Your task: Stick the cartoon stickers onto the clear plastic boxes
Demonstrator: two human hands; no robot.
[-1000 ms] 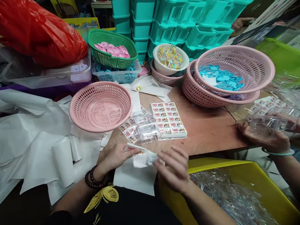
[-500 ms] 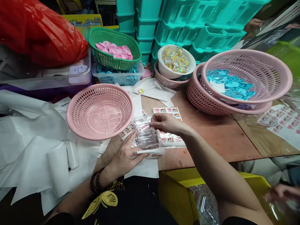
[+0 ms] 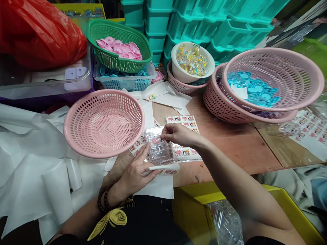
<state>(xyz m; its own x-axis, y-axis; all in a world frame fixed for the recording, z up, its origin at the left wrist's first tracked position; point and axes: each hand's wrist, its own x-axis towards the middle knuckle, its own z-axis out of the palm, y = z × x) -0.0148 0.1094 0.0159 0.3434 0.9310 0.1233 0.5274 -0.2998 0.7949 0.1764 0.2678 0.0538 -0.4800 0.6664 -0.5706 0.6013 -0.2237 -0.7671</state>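
A clear plastic box [image 3: 163, 154] lies with its lid [image 3: 154, 133] folded open on the far side. My left hand [image 3: 139, 172] steadies the box's left side with its fingers. Between its thumb and fingers it grips a folded sticker sheet [image 3: 168, 169], white on the back and printed with small cartoon figures. Over the lid, my right hand [image 3: 176, 134] has thumb and forefinger pinched together. Pink print shows beside those fingertips, but what they hold is too small to make out. A stack of sticker sheets [image 3: 187, 153] lies under and beyond the right wrist.
A pink basket [image 3: 66, 126] stands left of the box, near loose white backing paper [image 3: 30, 177]. Behind are a green basket [image 3: 146, 54] of pink pieces and a white bowl [image 3: 176, 73] of small packets. Stacked pink baskets [image 3: 227, 114] stand right; a yellow bin [image 3: 190, 211] sits below.
The view has shifted slightly. My right fingertips have moved a little left over the lid. My left hand keeps its grip on the sheet beside the box.
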